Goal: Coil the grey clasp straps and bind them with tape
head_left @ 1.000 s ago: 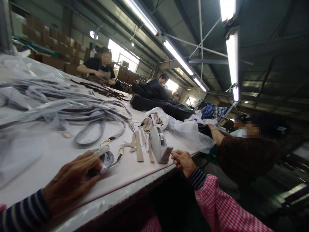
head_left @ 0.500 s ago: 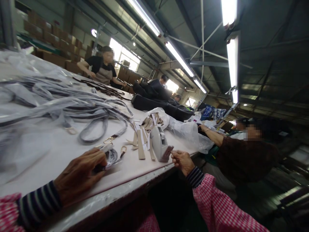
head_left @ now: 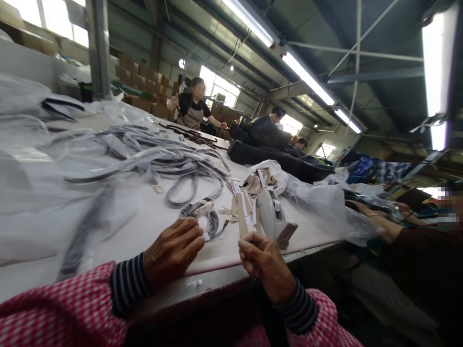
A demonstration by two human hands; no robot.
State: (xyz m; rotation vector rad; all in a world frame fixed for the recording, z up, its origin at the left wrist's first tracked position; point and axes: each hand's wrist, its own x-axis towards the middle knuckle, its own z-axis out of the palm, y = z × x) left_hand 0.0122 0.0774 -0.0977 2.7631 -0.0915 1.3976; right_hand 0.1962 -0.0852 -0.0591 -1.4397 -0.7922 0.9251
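Observation:
My left hand is closed at the near side of a coiled dark strap wrapped in clear plastic, holding it on the table. My right hand is closed in a pinch above the table's front edge; whatever sits between thumb and finger is too small to make out. Just beyond it stands a grey tape dispenser, apart from the fingers. Flat beige strips with white paper lie between the coil and the dispenser.
More plastic-wrapped straps spread over the white table at left. A clear bag of beige pieces and dark padded goods lie behind. A co-worker's arm reaches in at right; another person stands across the table.
My right hand has left the tape dispenser and come left toward my left hand. The coil is still at my left hand. The whole view has turned left.

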